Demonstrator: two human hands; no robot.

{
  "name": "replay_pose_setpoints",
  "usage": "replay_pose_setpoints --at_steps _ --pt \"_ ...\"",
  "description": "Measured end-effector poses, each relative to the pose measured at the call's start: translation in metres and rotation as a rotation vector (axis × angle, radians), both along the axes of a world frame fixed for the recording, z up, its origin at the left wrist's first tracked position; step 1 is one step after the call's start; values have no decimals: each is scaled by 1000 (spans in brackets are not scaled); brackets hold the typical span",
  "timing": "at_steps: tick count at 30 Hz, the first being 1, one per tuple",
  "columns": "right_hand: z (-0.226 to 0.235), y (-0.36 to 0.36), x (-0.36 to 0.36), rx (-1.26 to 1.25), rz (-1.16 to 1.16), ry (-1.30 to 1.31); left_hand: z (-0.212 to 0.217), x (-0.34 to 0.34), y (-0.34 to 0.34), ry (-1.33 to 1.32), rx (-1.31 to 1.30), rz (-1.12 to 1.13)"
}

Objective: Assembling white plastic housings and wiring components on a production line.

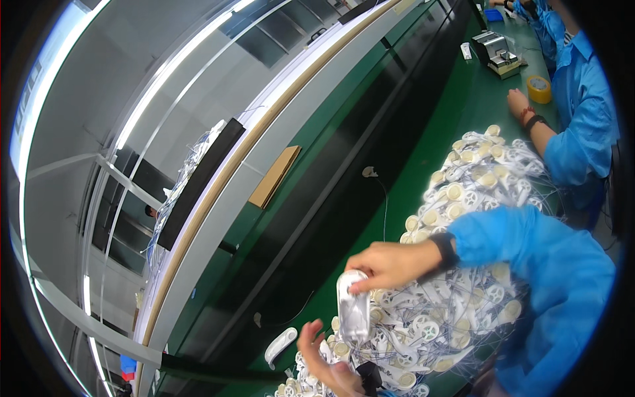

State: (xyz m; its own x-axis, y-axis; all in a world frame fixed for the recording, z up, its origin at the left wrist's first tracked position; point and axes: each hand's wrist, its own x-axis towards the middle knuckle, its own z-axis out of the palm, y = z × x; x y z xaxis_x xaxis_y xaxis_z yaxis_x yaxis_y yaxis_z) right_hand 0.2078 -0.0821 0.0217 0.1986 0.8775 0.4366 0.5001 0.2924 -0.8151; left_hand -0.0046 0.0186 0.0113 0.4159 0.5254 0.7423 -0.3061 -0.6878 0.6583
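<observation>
My right hand [390,264], in a blue sleeve with a black wristband, grips a white oblong plastic shell [354,308] by its upper end. The shell is rounded at the top, and its lower part looks shiny and hollow. Below it, my left hand [325,360] is held with fingers and thumb apart and nothing between them. Both hands hover at the edge of a big heap of white plastic parts [423,331] with cream round discs, small spoked wheels and thin wires. Another white shell [281,347] lies on the green table just beyond my left hand.
A co-worker's hand [519,102] rests on the table beyond the heap, near a yellow tape roll [539,89] and a metal box [497,54]. A wired disc [369,172] lies apart. Flat cardboard [274,177] and a black tray [202,182] are across the table.
</observation>
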Motion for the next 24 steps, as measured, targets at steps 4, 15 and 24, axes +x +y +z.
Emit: replay_pose_setpoints --at_steps 4,15,24 --pt "-26 42 66 -259 -187 179 -34 -52 83 2 -125 -42" --pt "-73 58 201 -881 -669 -111 2 -29 27 -56 -491 5" --pt "-95 56 181 -1128 -573 -673 -7 -27 29 53 -391 -47"
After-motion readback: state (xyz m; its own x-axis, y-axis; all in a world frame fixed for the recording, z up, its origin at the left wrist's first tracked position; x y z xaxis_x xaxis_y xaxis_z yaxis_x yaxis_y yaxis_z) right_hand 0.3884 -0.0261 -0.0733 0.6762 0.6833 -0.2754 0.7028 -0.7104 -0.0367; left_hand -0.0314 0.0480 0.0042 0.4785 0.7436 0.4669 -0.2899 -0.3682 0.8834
